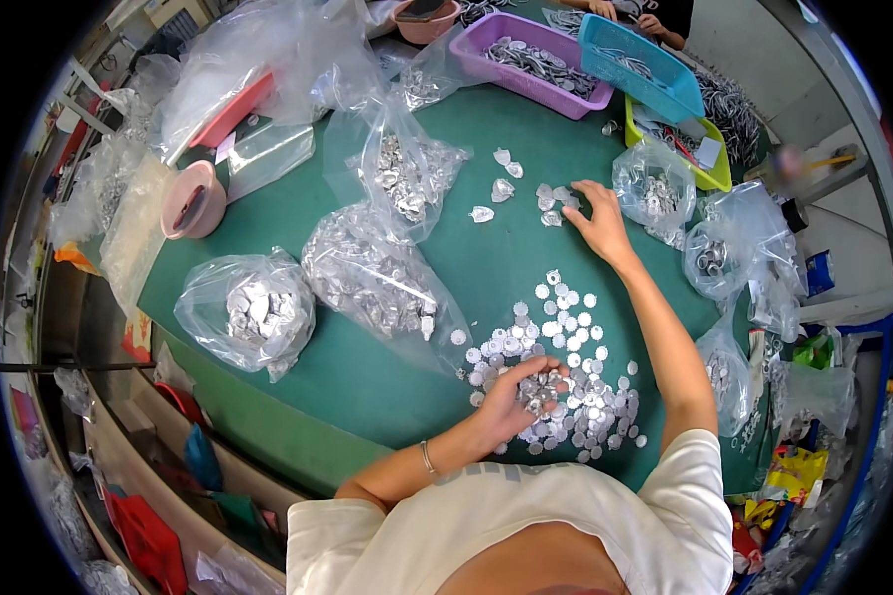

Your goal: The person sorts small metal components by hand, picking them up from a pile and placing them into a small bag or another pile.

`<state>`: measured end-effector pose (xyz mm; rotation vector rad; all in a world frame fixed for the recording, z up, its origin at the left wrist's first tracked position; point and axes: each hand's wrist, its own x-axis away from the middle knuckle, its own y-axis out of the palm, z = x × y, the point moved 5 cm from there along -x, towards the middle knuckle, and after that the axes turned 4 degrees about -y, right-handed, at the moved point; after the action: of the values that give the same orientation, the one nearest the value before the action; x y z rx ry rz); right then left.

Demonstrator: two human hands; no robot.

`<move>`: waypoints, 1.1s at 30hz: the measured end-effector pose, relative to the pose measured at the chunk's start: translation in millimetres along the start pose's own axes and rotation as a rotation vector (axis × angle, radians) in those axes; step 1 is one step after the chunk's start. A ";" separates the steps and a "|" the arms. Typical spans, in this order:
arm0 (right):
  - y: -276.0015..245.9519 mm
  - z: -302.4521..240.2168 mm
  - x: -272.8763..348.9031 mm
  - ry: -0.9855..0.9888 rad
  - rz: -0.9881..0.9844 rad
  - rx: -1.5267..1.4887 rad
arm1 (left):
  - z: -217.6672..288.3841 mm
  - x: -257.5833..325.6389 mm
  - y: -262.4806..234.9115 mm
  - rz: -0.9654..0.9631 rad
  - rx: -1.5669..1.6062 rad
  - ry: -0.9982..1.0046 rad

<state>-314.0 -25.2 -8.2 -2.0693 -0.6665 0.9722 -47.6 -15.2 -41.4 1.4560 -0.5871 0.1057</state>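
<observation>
A green-topped table fills the middle of the view under even, bright light, its near edge running from nine o'clock down toward six. Pale grey floor shows at one o'clock, and at eight o'clock a wooden shelf sits below the table edge holding what seem to be red and teal cloths, though the fisheye rim blurs them. A blue metal frame curves along the four o'clock rim.

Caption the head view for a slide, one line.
Left hand cups small silver discs over a green table; right hand reaches to small clear packets.
</observation>
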 end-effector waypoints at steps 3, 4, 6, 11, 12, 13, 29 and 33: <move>20.1 4.2 2.5 -0.062 0.029 0.265 | 15.8 -16.1 18.3 -0.013 -0.036 0.013; 20.9 -0.5 -1.2 -0.088 0.066 0.251 | 23.7 -24.2 19.4 -0.017 -0.027 0.045; 22.7 -1.2 -7.2 -0.064 -0.028 0.221 | 45.4 -33.5 29.5 0.019 -0.009 0.128; 13.6 14.8 -7.7 0.052 0.069 0.021 | 74.8 -33.1 17.3 -0.141 0.092 0.267; 11.2 27.1 -1.8 0.233 0.130 -0.167 | 74.1 -33.1 14.0 -0.134 0.111 0.275; 10.2 40.2 3.4 0.415 0.191 -0.354 | 74.1 -33.6 12.1 -0.127 0.131 0.282; 27.1 13.4 2.2 0.121 -0.199 0.454 | 63.3 -33.6 7.7 -0.086 0.041 0.223; 4.4 51.6 -7.1 -0.096 0.228 0.331 | 62.6 -33.0 9.2 -0.110 0.038 0.216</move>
<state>-359.0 -12.1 -31.3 -1.8378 -0.2938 1.2272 -99.1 -64.2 -47.3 1.4882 -0.3302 0.1865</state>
